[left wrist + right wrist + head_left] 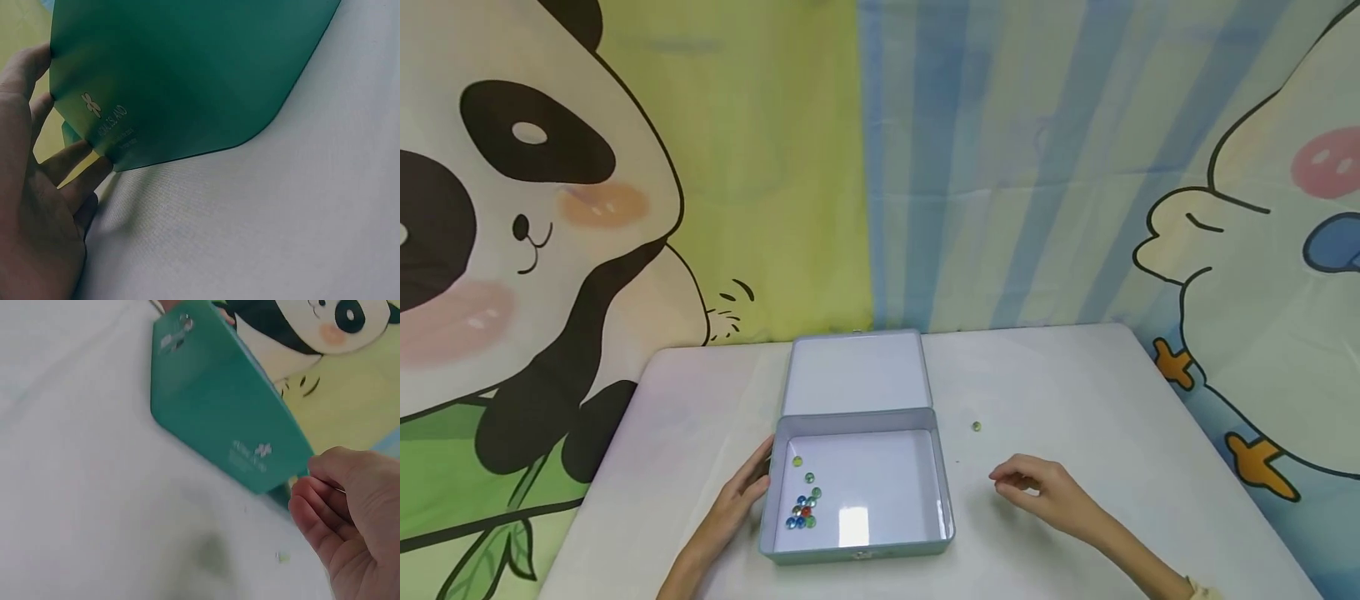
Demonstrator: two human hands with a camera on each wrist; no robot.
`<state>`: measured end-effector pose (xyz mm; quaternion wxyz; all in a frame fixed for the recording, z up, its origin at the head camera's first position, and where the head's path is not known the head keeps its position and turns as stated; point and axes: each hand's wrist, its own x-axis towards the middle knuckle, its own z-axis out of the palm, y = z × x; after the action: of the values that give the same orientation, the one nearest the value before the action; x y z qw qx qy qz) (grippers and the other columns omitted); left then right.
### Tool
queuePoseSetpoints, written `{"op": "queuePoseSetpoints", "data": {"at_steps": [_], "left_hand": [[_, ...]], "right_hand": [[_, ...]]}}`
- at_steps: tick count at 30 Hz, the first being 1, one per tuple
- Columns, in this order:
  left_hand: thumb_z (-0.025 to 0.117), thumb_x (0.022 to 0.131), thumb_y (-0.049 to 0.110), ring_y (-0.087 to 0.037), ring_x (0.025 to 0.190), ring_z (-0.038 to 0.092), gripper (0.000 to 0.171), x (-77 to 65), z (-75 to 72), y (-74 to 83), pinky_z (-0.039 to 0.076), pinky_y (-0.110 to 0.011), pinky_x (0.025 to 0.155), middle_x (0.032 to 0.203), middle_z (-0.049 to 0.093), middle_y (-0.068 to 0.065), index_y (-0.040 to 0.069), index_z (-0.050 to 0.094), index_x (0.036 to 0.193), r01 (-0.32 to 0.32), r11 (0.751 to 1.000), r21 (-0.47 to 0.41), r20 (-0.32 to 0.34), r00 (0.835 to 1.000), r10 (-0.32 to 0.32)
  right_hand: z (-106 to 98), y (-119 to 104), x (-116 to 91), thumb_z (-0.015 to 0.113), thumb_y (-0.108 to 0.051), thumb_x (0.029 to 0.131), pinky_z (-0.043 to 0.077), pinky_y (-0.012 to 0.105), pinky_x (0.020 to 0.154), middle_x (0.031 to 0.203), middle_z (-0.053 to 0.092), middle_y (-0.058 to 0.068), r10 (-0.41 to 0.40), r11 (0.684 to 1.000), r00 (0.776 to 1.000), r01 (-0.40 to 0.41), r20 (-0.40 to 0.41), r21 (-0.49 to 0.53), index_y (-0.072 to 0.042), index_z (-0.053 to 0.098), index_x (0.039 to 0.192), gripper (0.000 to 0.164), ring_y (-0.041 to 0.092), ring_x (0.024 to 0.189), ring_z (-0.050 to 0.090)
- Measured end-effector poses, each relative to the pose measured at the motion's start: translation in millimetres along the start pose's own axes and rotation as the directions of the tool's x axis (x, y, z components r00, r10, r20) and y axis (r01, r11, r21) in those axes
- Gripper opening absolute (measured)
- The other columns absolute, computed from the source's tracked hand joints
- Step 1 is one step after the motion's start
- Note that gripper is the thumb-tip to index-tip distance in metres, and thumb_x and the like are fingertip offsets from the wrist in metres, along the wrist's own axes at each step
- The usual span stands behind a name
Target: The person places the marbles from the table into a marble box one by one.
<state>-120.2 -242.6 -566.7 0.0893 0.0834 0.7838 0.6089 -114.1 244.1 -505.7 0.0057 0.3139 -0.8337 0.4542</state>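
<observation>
A green tin box (857, 552) with a pale inside stands on the table, its lid (856, 372) laid back. Several glass marbles (806, 512), green, blue and red, lie along the left part of its floor. My left hand (735, 506) rests against the box's left wall; in the left wrist view its extended fingers (81, 178) touch the green side. Off the box's right side, my right hand (1048, 496) hovers over the table with loosely bent fingers and nothing visible between them. One greenish marble (976, 426) lies on the table beyond that hand.
The table (1037, 375) has a white cloth. Behind it hangs a printed backdrop (775, 167) with a panda on the left and a white cartoon figure on the right. Lettering and a small flower mark (263, 450) show on the box's side.
</observation>
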Motion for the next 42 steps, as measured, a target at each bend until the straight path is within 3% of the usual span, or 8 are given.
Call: {"op": "queuePoseSetpoints", "data": {"at_steps": [8, 16, 25, 42], "left_hand": [[0.043, 0.103, 0.018, 0.018, 0.127, 0.035, 0.056, -0.3, -1.3, -0.6, 0.029, -0.007, 0.103, 0.161, 0.025, -0.011, 0.029, 0.024, 0.154, 0.007, 1.0, 0.012, -0.021, 1.0, -0.007], [0.043, 0.103, 0.017, 0.019, 0.129, 0.034, 0.056, -0.9, -1.8, -1.9, 0.028, -0.006, 0.103, 0.161, 0.024, -0.011, 0.028, 0.024, 0.155, -0.01, 1.0, -0.011, -0.01, 1.0, 0.01], [0.044, 0.103, 0.017, 0.017, 0.129, 0.035, 0.056, 0.4, -1.6, -1.5, 0.028, -0.006, 0.103, 0.161, 0.025, -0.01, 0.029, 0.024, 0.154, -0.011, 1.0, -0.015, -0.003, 1.0, 0.011], [0.043, 0.103, 0.021, 0.019, 0.129, 0.033, 0.055, -1.5, -1.2, -1.8, 0.027, -0.006, 0.104, 0.162, 0.025, -0.008, 0.032, 0.024, 0.154, 0.015, 1.0, -0.002, -0.009, 1.0, -0.015]], "right_hand": [[-4, 29, -3, 0.066, -0.004, 0.089, 0.055, 0.02, 0.065, 0.091, 0.072, 0.011, 0.084, 0.993, 0.996, -0.087, -0.042, -0.077, -0.002, 0.069, 0.101, 0.012, -0.001, 0.079, 0.062], [3, 58, 36, 0.073, -0.001, 0.081, 0.054, 0.019, 0.063, 0.083, 0.069, 0.001, 0.137, 0.955, 0.969, -0.185, -0.208, -0.231, -0.002, 0.069, 0.097, 0.017, -0.003, 0.073, 0.058], [14, 75, 70, 0.075, -0.003, 0.079, 0.05, 0.019, 0.063, 0.082, 0.065, 0.001, 0.143, 0.924, 0.978, -0.186, -0.149, -0.335, -0.001, 0.069, 0.094, 0.016, 0.004, 0.072, 0.056], [17, 77, 72, 0.074, 0.0, 0.079, 0.05, 0.019, 0.062, 0.079, 0.064, -0.001, 0.091, 0.925, 0.984, -0.139, -0.151, -0.353, -0.002, 0.07, 0.09, 0.012, 0.005, 0.07, 0.056]]}}
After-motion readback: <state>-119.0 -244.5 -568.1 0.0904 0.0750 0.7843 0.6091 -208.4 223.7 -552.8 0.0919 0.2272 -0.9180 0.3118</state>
